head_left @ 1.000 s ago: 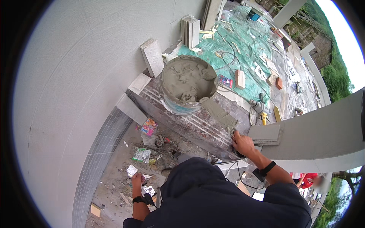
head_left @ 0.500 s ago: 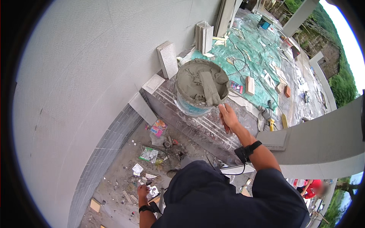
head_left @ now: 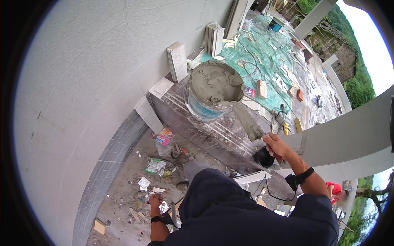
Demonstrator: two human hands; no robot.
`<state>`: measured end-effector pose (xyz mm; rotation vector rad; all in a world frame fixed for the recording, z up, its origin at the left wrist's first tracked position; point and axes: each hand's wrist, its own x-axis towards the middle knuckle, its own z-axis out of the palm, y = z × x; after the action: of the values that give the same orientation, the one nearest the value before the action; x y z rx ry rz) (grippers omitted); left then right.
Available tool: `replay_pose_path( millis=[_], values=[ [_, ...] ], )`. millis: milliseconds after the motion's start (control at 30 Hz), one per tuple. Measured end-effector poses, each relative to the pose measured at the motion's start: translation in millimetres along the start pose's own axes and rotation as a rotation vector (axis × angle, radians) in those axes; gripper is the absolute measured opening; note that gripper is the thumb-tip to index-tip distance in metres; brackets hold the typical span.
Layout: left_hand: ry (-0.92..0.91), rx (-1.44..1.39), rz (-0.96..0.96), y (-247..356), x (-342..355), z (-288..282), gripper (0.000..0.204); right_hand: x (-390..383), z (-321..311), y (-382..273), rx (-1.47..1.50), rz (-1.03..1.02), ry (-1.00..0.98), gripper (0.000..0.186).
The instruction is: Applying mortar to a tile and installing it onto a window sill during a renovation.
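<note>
My right hand (head_left: 276, 146) grips the handle of a trowel (head_left: 248, 122), its long flat blade coated in grey mortar. The blade points away from me to the upper left, beside the bucket (head_left: 206, 112). That bucket, bluish and smeared, is full of wet grey mortar (head_left: 215, 83) and stands on a stone ledge (head_left: 197, 131). Close under the trowel hand is a round black container (head_left: 264, 157). Lower left, my left hand (head_left: 155, 203) hangs over the littered ground with fingers curled; what they hold, if anything, is hidden.
Stacked tiles (head_left: 177, 62) lean on the pale wall (head_left: 98, 61), with more tiles (head_left: 214, 39) beyond. Green sheeting (head_left: 250, 53) bears cables, offcuts and a brick (head_left: 300, 95). A power tool (head_left: 280, 117) lies nearer, by a curved beam (head_left: 344, 139). A person in red (head_left: 334, 190) is lower right.
The trowel has come out of the bucket's mortar and moved right and toward me in my right hand. The view has shifted slightly; my left hand stays low.
</note>
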<state>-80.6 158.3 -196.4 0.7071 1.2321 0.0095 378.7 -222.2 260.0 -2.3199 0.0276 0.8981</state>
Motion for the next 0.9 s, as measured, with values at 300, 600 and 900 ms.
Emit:
replay_pose_path(
  millis=[300, 600, 900],
  values=[
    [0.056, 0.098, 0.026, 72.0, 27.2, -60.6, 0.01, 132.7, 127.8, 19.8, -0.378, -0.691, 0.705, 0.037],
    [0.572, 0.501, 0.295, 137.3, -51.9, -190.9, 0.038, 192.1, 187.7, 10.2, -0.793, -0.389, 0.562, 0.062],
    [0.363, 1.079, 0.365, 141.6, -14.1, -294.5, 0.027, 99.2, 217.0, 20.9, -0.719, -0.285, 0.28, 0.06]
  ],
)
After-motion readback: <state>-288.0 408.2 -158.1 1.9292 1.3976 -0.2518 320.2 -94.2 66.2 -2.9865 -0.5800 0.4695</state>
